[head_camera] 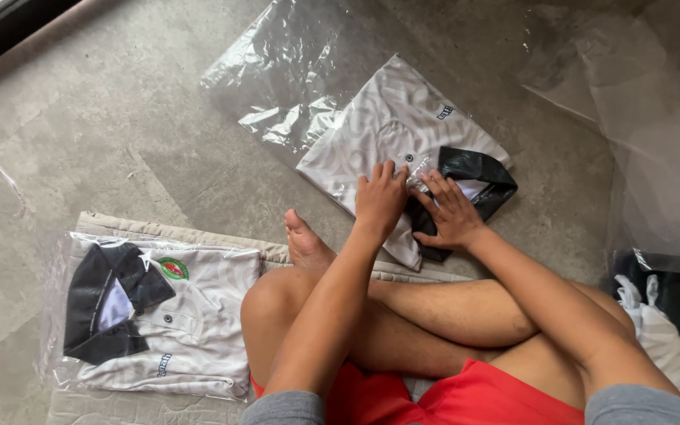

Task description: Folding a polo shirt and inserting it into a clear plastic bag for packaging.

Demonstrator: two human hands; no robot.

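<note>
I sit on a grey mottled concrete floor (120,118) in soft daylight, a beige quilted mat (198,233) under me, a dark window frame (9,24) far beyond the mat.

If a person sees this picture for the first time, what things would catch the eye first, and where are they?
First, the two hands at centre: the left hand and right hand press on a folded white shirt with a black collar, half inside a clear bag on the grey floor. At lower left, a bagged shirt lies on a beige mat. The person's crossed bare legs and red shorts fill the bottom.
</note>
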